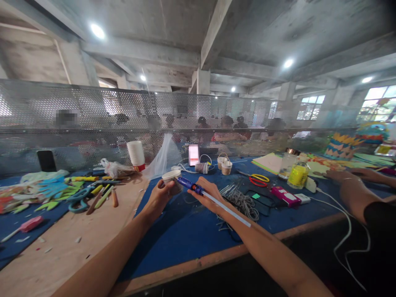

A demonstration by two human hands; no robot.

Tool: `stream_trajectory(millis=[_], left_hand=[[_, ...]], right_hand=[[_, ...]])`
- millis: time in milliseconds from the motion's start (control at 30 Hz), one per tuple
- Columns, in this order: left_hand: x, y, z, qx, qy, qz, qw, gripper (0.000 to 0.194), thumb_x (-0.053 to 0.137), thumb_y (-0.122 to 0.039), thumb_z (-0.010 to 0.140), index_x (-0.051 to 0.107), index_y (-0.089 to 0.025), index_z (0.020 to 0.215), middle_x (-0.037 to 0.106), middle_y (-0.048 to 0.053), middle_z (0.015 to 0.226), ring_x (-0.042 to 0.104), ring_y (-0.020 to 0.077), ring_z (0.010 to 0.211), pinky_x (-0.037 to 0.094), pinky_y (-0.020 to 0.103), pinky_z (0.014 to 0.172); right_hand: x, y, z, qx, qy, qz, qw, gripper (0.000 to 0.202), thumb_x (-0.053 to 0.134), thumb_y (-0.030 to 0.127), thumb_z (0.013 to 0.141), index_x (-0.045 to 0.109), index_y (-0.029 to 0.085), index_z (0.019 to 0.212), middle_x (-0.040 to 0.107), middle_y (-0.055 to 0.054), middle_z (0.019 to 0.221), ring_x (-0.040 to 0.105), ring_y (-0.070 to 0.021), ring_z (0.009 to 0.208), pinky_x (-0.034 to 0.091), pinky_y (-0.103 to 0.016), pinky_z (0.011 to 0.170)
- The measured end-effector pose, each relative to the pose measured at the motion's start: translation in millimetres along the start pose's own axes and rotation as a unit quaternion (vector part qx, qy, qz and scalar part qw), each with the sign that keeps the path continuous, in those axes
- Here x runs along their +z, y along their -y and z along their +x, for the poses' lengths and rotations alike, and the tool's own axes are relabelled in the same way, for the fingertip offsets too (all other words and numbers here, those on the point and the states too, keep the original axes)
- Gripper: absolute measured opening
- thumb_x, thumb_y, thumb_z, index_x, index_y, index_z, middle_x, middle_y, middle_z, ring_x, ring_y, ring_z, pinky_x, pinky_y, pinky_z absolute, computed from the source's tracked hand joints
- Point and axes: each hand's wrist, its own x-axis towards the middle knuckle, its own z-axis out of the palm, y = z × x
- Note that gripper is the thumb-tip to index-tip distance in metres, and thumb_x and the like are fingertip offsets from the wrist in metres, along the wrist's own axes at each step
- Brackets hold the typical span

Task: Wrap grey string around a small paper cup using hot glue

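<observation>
My left hand (pixel 161 197) is closed round a small white paper cup (pixel 172 176) above the blue table covering (pixel 173 243). In my right hand (pixel 208 193) is a blue glue gun (pixel 189 184), its nozzle at the cup's rim and a long pale glue stick (pixel 230 212) reaching back over my forearm. Just right of my right hand lies a bundle of grey cord (pixel 243 202). Two small cups wrapped with cord (pixel 226 166) stand behind, beside a spool of cord (pixel 201 167).
Scissors (pixel 259 179), a pink box (pixel 286 196) and a yellow bottle (pixel 298 175) lie or stand to the right, near another person's arm (pixel 354 192). Left are blue scissors (pixel 78 200), tools and stacked paper cups (pixel 135 154). A perforated metal screen (pixel 139 111) runs behind.
</observation>
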Motion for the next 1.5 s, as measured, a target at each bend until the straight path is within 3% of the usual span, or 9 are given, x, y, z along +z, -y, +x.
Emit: stream_trajectory(millis=[400, 833, 1500], left_hand=[[-1.7, 1, 1, -0.005, -0.007, -0.011, 1.0, 0.064, 0.095, -0.042, 0.065, 0.074, -0.018, 0.121, 0.08, 0.01, 0.118, 0.075, 0.0311, 0.106, 0.059, 0.045, 0.098], [-1.7, -1, 1, -0.003, 0.002, -0.005, 1.0, 0.065, 0.095, -0.045, 0.065, 0.075, -0.018, 0.121, 0.079, 0.012, 0.123, 0.074, 0.0353, 0.113, 0.06, 0.046, 0.097], [-7.3, 3, 6, -0.012, 0.008, -0.02, 1.0, 0.065, 0.093, -0.045, 0.069, 0.075, -0.016, 0.124, 0.079, 0.014, 0.123, 0.074, 0.0337, 0.114, 0.059, 0.043, 0.098]], right_hand=[[3, -6, -1, -0.012, -0.027, 0.021, 0.999, 0.037, 0.058, 0.054, 0.104, 0.055, 0.022, 0.084, 0.054, 0.001, 0.085, 0.053, -0.0133, 0.071, 0.04, -0.026, 0.064], [1, -4, 0, 0.009, -0.032, 0.04, 0.999, 0.038, 0.059, 0.054, 0.103, 0.055, 0.023, 0.082, 0.055, 0.002, 0.083, 0.053, -0.0131, 0.07, 0.041, -0.026, 0.065], [6, -11, -1, 0.04, -0.055, 0.029, 0.997, 0.033, 0.064, 0.052, 0.1, 0.058, 0.024, 0.084, 0.055, 0.002, 0.079, 0.053, -0.014, 0.068, 0.043, -0.025, 0.063]])
